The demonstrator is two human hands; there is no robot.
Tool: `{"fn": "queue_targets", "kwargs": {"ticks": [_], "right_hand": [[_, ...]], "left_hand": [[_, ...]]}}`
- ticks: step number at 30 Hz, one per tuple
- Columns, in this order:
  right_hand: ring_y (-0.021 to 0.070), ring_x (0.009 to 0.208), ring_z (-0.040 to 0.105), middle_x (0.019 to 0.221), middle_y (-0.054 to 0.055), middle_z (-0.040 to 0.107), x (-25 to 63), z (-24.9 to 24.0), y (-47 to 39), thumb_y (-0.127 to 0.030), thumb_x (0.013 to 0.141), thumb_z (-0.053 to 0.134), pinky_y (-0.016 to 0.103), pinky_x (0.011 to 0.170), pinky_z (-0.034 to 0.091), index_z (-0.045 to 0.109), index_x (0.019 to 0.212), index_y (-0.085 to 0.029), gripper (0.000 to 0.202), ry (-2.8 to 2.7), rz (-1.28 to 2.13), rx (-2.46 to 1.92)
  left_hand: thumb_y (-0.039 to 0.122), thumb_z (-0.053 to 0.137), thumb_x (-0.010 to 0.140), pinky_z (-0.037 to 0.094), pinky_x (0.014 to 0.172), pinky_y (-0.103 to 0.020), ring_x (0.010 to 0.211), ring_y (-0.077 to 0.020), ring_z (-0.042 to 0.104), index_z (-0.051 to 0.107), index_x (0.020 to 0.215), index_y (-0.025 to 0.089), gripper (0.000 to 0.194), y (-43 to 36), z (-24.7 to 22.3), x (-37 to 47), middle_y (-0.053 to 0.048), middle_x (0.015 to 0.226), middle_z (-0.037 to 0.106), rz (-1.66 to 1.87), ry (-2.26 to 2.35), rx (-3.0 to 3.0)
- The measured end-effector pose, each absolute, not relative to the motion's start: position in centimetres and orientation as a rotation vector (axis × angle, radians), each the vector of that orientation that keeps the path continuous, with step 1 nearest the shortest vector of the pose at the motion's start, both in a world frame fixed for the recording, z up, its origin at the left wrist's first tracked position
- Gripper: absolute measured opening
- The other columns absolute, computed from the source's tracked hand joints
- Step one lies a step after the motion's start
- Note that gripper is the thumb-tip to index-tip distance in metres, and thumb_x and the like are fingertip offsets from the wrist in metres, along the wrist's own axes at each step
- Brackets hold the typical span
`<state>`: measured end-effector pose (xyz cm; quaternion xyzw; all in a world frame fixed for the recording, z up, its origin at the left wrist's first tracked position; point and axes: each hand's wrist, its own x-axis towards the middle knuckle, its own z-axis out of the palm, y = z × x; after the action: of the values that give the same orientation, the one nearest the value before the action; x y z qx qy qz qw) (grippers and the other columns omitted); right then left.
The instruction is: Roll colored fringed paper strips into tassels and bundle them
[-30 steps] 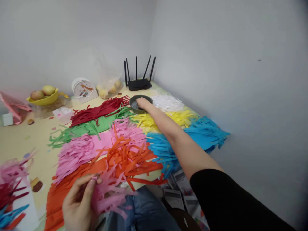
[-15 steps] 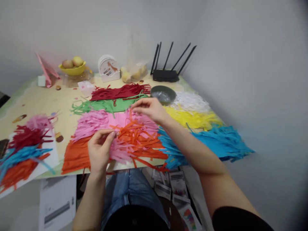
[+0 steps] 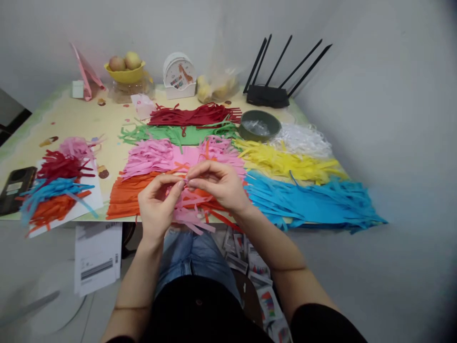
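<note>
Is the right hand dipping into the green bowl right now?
No, the right hand meets the left hand over the pink paper strips at the table's near edge, well apart from the green bowl.

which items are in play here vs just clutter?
In play: left hand and right hand, both pinching the pink fringed paper piece.

Lying about: black four-antenna router, yellow fruit bowl, black phone, round white clock.

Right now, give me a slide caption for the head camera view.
Both hands, left hand and right hand, pinch pink paper strips above fringed paper sheets on a table.
</note>
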<state>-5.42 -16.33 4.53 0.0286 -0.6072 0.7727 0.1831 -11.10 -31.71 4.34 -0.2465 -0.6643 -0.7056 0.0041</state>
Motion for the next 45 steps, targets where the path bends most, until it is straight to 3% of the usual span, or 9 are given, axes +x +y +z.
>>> {"fn": "queue_targets", "kwargs": {"ticks": [5, 9, 12, 19, 22, 27, 35, 39, 45], "right_hand": [[0.0128, 0.078, 0.072, 0.087, 0.001, 0.074, -4.6, 4.6, -17.5, -0.032, 0.084, 0.08, 0.026, 0.076, 0.061, 0.073, 0.086, -0.02, 0.014, -1.805, 1.895, 0.117], [0.0126, 0.084, 0.072, 0.09, 0.002, 0.076, -4.2, 4.6, -17.6, -0.019, 0.089, 0.073, 0.025, 0.079, 0.06, 0.074, 0.089, -0.02, 0.001, -1.935, 1.533, 0.161], [0.0121, 0.086, 0.073, 0.094, 0.002, 0.078, -3.9, 4.5, -17.4, -0.016, 0.089, 0.072, 0.024, 0.079, 0.06, 0.075, 0.094, -0.02, 0.007, -2.014, 1.417, 0.212], [0.0121, 0.084, 0.072, 0.091, 0.002, 0.076, -4.1, 3.9, -17.3, -0.02, 0.086, 0.076, 0.024, 0.079, 0.06, 0.075, 0.092, -0.02, 0.006, -1.995, 1.663, 0.12], [0.0127, 0.084, 0.071, 0.089, 0.001, 0.076, -4.4, 3.5, -17.6, -0.026, 0.084, 0.078, 0.025, 0.078, 0.06, 0.076, 0.089, -0.02, 0.007, -1.879, 1.849, 0.132], [0.0157, 0.093, 0.07, 0.095, 0.004, 0.076, -4.3, 3.2, -18.5, -0.034, 0.084, 0.079, 0.03, 0.084, 0.059, 0.078, 0.087, -0.021, 0.013, -1.875, 1.771, 0.004], [0.0119, 0.075, 0.069, 0.087, 0.001, 0.074, -4.3, 3.1, -18.6, -0.038, 0.075, 0.086, 0.025, 0.071, 0.06, 0.075, 0.086, -0.02, 0.024, -1.754, 2.189, -0.042], [0.0114, 0.073, 0.067, 0.085, 0.001, 0.074, -4.3, 3.4, -18.2, -0.035, 0.075, 0.087, 0.025, 0.069, 0.057, 0.076, 0.083, -0.019, 0.021, -1.783, 2.167, -0.019], [0.0135, 0.082, 0.066, 0.084, 0.002, 0.071, -3.9, 3.2, -17.9, -0.035, 0.08, 0.083, 0.028, 0.076, 0.055, 0.081, 0.081, -0.022, 0.013, -1.962, 1.927, 0.075]], "left_hand": [[0.026, 0.077, 0.084, 0.055, 0.078, -0.027, 0.078, -0.0158, 0.07, 0.075, 0.084, 0.019, 0.008, -32.4, 4.5, -10.8, -0.003, 0.082, 0.075, -2.068, -2.155, -0.857], [0.025, 0.074, 0.087, 0.053, 0.076, -0.026, 0.079, -0.0148, 0.069, 0.075, 0.085, 0.02, 0.005, -32.7, 4.4, -10.6, -0.001, 0.084, 0.075, -1.857, -2.191, -0.964], [0.021, 0.073, 0.087, 0.052, 0.075, -0.025, 0.08, -0.0138, 0.069, 0.075, 0.087, 0.02, 0.002, -32.9, 4.2, -10.5, 0.0, 0.085, 0.076, -1.733, -2.221, -0.998], [0.019, 0.076, 0.085, 0.057, 0.085, -0.028, 0.087, -0.0162, 0.073, 0.078, 0.089, 0.02, 0.005, -33.5, 3.6, -10.7, -0.003, 0.09, 0.078, -2.049, -2.177, -1.008], [0.018, 0.075, 0.085, 0.057, 0.084, -0.029, 0.086, -0.0163, 0.073, 0.078, 0.088, 0.02, 0.005, -33.3, 3.0, -10.2, -0.003, 0.089, 0.078, -2.04, -2.107, -0.938], [0.014, 0.073, 0.087, 0.056, 0.084, -0.028, 0.085, -0.0145, 0.071, 0.077, 0.089, 0.021, 0.008, -32.7, 2.2, -9.4, -0.002, 0.088, 0.076, -1.912, -2.035, -0.882], [0.017, 0.08, 0.082, 0.057, 0.079, -0.027, 0.08, -0.014, 0.07, 0.072, 0.082, 0.02, 0.008, -32.5, 2.3, -9.2, -0.001, 0.081, 0.072, -2.178, -1.874, -0.781], [0.026, 0.083, 0.079, 0.057, 0.083, -0.028, 0.085, -0.0153, 0.071, 0.074, 0.086, 0.02, 0.013, -32.6, 2.2, -9.5, -0.003, 0.088, 0.073, -2.348, -1.876, -0.802], [0.036, 0.093, 0.065, 0.057, 0.072, -0.023, 0.075, -0.0134, 0.07, 0.074, 0.082, 0.02, 0.03, -33.4, 2.3, -11.1, -0.003, 0.084, 0.074, -2.838, -2.001, -0.665]]}}
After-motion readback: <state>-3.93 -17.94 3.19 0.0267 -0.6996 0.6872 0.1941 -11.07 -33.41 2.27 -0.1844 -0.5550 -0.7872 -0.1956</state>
